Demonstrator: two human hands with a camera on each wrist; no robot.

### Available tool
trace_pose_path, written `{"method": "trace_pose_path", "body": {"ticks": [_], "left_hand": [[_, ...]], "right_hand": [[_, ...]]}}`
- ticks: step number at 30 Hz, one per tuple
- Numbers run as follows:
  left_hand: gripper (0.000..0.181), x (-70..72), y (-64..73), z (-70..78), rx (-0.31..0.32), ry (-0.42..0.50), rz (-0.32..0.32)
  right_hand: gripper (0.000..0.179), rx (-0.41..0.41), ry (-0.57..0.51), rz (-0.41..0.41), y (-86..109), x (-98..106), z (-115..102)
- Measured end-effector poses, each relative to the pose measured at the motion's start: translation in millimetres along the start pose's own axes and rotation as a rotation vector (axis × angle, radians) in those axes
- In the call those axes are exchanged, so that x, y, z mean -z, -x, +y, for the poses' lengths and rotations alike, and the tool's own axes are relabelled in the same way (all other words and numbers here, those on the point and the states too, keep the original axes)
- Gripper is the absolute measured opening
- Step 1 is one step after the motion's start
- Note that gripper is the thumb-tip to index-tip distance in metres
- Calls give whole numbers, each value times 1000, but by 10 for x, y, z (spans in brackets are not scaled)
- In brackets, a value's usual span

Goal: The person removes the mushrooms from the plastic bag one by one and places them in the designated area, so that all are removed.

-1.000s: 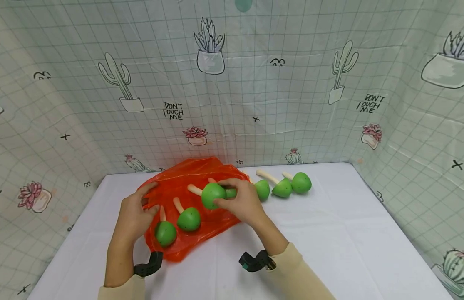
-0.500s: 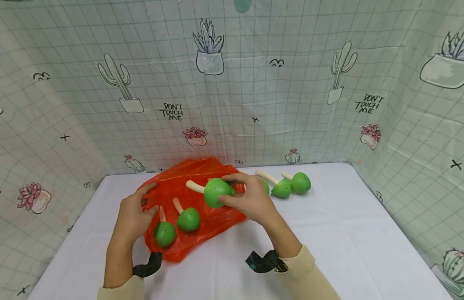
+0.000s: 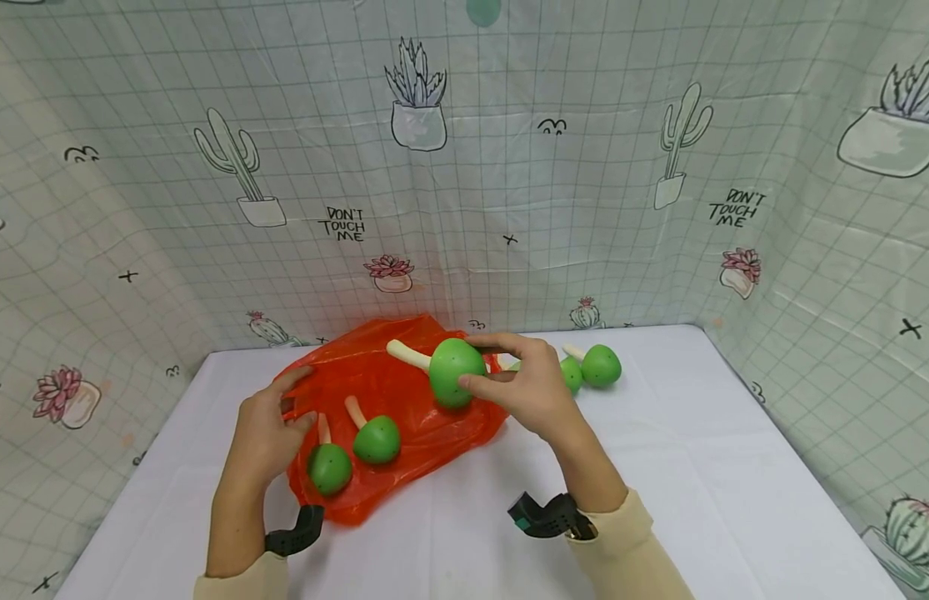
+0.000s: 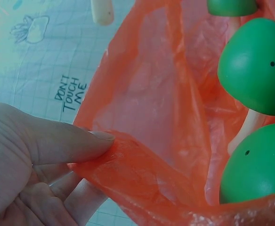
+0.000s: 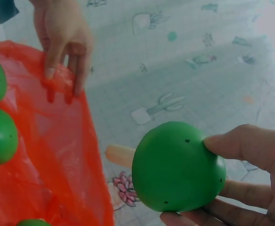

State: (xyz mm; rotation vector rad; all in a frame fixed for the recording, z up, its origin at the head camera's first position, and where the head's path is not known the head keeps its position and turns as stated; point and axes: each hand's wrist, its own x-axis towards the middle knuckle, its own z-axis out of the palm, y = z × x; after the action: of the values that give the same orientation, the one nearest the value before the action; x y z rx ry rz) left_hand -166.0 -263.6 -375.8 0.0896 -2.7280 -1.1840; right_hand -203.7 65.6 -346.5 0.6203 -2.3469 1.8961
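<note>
Across the back and both sides hangs a pale gridded cloth (image 3: 464, 183), printed with potted plants (image 3: 419, 125) and black lettering (image 3: 342, 225). Below it spreads the white tabletop (image 3: 659, 483), and on its left half lies a thin red bag (image 3: 419, 467). The left hand (image 3: 265, 429) pinches the bag's left edge, thumb on the near face and fingers behind, in the same place as half a second ago. The right hand (image 3: 535, 387) grips a green mushroom (image 3: 455, 367) between thumb and fingers, held up by the bag's right end with its pale stem pointing left. That hand and its mushroom have moved together to the right and slightly upward since the earlier frame, and the hand now covers more of what lies behind it. To the right on the tabletop, a far-right mushroom (image 3: 601, 367) shows nearly whole and its neighbour (image 3: 571, 375) only partly. Inside the bag rest a front mushroom (image 3: 330, 469) and a second mushroom (image 3: 377, 440), both unmoved, while the left wrist view catches a third mushroom (image 4: 231, 7) past them. Small dark dots (image 5: 188, 141) mark the caps
</note>
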Motion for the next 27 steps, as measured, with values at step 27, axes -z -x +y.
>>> {"method": "trace_pose_path", "body": {"ticks": [27], "left_hand": [[65,-9,-6,-22,-8,16,-11]], "right_hand": [[47,-42,70,366,-98,775,388]]}}
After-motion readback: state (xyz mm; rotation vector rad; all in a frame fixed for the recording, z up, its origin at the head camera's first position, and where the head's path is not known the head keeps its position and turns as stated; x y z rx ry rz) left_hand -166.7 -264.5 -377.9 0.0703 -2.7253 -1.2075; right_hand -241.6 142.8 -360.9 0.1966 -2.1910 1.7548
